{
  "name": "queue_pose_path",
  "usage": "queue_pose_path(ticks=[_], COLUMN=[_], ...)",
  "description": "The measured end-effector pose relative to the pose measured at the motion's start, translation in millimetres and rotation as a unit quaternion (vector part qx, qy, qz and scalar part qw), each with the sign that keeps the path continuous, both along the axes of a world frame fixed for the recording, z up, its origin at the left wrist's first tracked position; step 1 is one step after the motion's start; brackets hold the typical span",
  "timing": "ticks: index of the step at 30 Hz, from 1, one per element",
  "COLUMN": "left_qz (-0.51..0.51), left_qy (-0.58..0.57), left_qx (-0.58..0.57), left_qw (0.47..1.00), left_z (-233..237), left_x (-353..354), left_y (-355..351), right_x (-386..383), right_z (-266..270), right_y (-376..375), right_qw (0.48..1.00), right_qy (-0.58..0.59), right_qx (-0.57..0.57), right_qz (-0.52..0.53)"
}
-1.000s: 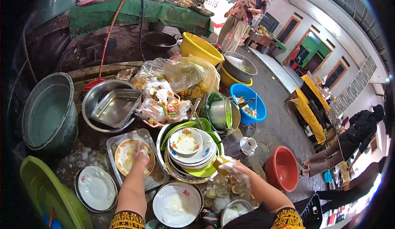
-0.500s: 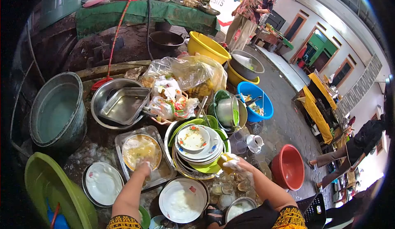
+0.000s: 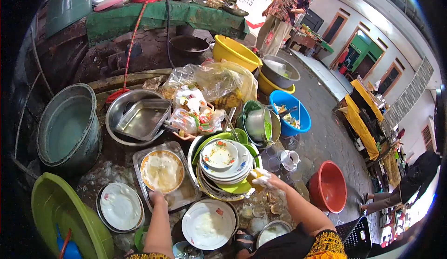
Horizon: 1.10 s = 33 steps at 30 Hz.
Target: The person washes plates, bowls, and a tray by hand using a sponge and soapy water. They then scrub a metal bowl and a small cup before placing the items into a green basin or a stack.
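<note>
My left hand [image 3: 157,198] is at the lower left edge of a metal tray [image 3: 192,194], beside a soapy bowl [image 3: 162,171] with an orange patterned rim; its fingers are hard to make out. My right hand [image 3: 270,180], covered in suds, is closed on a yellow sponge [image 3: 255,177] at the right side of a stack of plates. On top of that stack lies a flowered bowl [image 3: 219,153]. Below my left hand and to its right are foamy white plates [image 3: 208,224]; another soapy plate stack [image 3: 121,206] lies to the left.
A water-filled dark tub [image 3: 69,126] and a green basin [image 3: 70,212] stand at the left. Behind the dishes are food waste in plastic bags [image 3: 205,86] and a blue basin [image 3: 291,112]. A red basin [image 3: 328,187] is at the right. Two people stand farther off.
My left hand has moved out of the orange-rimmed bowl, down and left to the tray's edge. My right hand stays near the plate stack with the sponge. The view has shifted slightly.
</note>
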State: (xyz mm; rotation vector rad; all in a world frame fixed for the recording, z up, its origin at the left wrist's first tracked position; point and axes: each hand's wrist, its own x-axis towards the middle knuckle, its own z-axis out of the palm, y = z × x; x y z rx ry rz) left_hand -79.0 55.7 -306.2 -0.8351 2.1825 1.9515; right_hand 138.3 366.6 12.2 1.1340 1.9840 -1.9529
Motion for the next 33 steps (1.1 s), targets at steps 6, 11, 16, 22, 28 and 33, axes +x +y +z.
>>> queue_pose_path(ticks=[6, 11, 16, 22, 28, 33], left_qz=[0.083, -0.019, 0.05, -0.022, -0.16, -0.087], left_qy=[-0.167, 0.126, 0.079, -0.1, 0.229, 0.298], left_qx=[0.215, 0.133, 0.183, -0.147, -0.276, -0.165], left_qw=[0.959, 0.983, 0.979, 0.984, 0.92, 0.936], left_z=[24.4, 18.2, 40.0, 79.5, 174.8, 240.9], left_x=[-30.5, -14.5, -22.0, -33.2, -13.6, 1.9], left_y=[10.6, 8.5, 20.3, 19.5, -4.4, -31.4], right_x=[13.9, 10.5, 6.3, 0.3, -23.2, -66.6], right_z=[-36.0, -42.4, -29.5, -27.9, -71.8, -10.7], right_y=[27.5, 35.6, 20.4, 22.7, 26.2, -54.7], right_qw=[0.991, 0.997, 0.999, 0.967, 0.962, 0.938], right_qy=[-0.024, -0.006, -0.014, -0.021, 0.109, 0.14], right_qx=[0.118, 0.043, 0.014, 0.212, 0.195, 0.255], right_qz=[0.057, 0.06, 0.025, 0.143, 0.154, 0.186])
